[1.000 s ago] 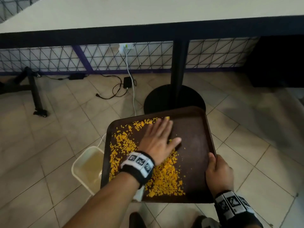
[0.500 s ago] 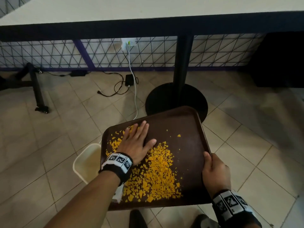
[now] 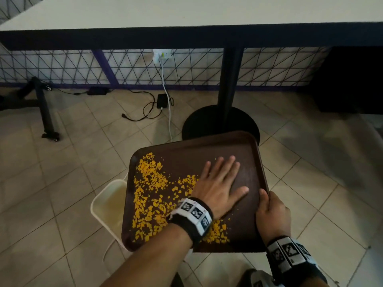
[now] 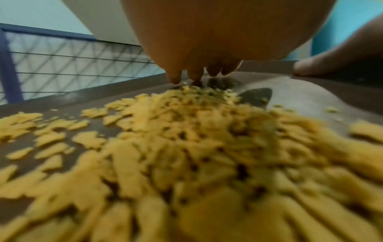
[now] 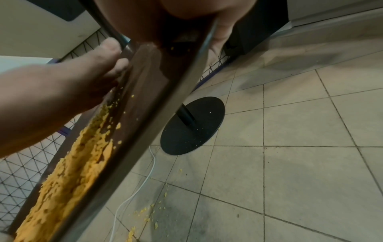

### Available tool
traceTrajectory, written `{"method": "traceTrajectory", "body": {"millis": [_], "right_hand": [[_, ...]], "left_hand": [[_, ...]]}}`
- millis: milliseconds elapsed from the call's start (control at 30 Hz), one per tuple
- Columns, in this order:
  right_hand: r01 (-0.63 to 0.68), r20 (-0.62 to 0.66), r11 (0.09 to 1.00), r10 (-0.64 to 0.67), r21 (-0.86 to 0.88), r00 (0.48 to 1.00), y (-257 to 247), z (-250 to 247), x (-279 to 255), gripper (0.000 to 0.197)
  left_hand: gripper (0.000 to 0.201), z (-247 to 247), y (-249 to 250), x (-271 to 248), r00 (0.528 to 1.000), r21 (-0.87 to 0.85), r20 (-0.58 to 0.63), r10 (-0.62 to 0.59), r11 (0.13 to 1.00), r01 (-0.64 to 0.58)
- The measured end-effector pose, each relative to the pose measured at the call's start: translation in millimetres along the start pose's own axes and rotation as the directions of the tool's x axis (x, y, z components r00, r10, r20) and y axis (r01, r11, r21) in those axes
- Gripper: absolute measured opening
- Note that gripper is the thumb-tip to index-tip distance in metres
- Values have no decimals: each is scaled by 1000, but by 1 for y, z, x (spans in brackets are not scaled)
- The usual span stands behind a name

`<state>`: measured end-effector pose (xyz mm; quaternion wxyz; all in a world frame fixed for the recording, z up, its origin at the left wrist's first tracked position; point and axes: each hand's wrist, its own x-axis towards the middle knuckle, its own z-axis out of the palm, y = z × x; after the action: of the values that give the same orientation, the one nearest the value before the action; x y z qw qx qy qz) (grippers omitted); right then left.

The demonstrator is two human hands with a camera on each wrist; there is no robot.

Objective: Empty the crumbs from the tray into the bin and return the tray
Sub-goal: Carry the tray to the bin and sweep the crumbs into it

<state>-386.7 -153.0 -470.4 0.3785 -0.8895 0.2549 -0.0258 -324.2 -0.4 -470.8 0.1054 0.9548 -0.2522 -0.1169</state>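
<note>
A dark brown tray hangs over the tiled floor, its left side above a cream bin. Yellow crumbs cover the tray's left and near parts; in the left wrist view the crumbs fill the foreground on the tray. My left hand lies flat on the tray's right half with straight fingers touching its surface. My right hand grips the tray's right rim, thumb on top. In the right wrist view the tray's rim runs diagonally, crumbs beside it.
A white-topped table stands ahead on a black post with a round base. Cables and a charger lie on the floor by a patterned wall. A black stand leg is at left. Some spilled crumbs lie on the tiles.
My left hand has swung from the tray's left side over to its right half. The tray has shifted slightly and the crumbs now lie left of the hand.
</note>
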Motion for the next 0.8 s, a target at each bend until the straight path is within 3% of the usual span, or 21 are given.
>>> {"method": "traceTrajectory", "body": {"millis": [67,200,467,533,667,733,800], "right_hand": [[-3,-26,1000,4,10,1000,1,-1,0,32],[-19,-43,1000,20,25,999,4,-5,2,31],[-28,-23,998,27,-49,999,1,-5,0,35],[-30,-29,997,28,-71,999,2,-3,0,37],[-29,-16,998,28,-56,999,-3,-2,-4,36],[-21,-23,999,20,-45,1000,-6,-2,-5,34],[-36,-18,998,35,-46,999,-6,-2,-4,34]], "left_hand": [[76,8,8,-1,1000,49,9,13,999,-14],[76,19,-22,-24,992,42,66,-111,993,109],[82,24,-95,-70,907,37,163,-388,921,387],[83,17,-81,-61,924,4,121,-364,931,366],[78,4,-18,-23,991,-67,1,-132,989,132],[78,3,8,-3,999,-79,-8,-45,996,44],[79,3,18,10,999,-85,12,-42,995,43]]}}
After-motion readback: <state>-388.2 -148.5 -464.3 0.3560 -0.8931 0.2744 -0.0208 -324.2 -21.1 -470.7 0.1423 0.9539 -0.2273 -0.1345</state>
